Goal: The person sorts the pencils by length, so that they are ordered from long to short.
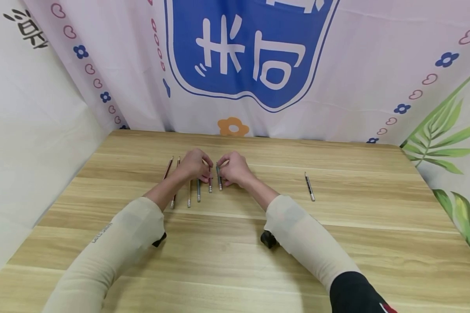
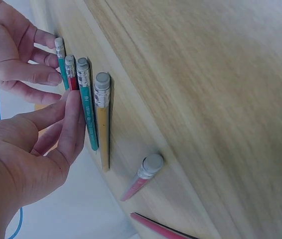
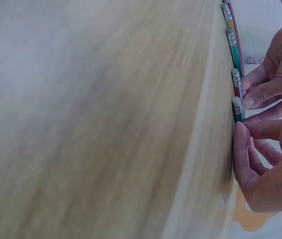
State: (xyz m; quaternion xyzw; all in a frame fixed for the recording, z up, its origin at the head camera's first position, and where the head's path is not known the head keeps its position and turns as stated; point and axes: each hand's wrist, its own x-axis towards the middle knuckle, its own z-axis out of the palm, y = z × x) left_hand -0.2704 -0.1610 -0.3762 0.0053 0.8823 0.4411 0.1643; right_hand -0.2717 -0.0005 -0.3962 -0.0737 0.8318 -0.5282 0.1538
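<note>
Near the far side of the table, my left hand (image 1: 196,166) pinches a red pencil (image 1: 210,184) between thumb and fingers. Just to its right, my right hand (image 1: 236,169) pinches a green pencil (image 1: 219,179). Both pencils lie on the wood, eraser ends towards me. Left of the red one are a second green pencil (image 2: 85,94) and a yellow pencil (image 2: 101,112), roughly parallel. Two more red pencils lie farther left, one with its eraser end (image 2: 152,163) facing the left wrist camera. The fingers hide parts of the held pencils.
A dark patterned pencil (image 1: 309,187) lies alone on the right of the wooden table (image 1: 227,261). A printed curtain (image 1: 141,65) hangs along the far edge. White sheeting (image 1: 31,130) stands at the left, leaf-printed cloth (image 1: 446,152) at the right.
</note>
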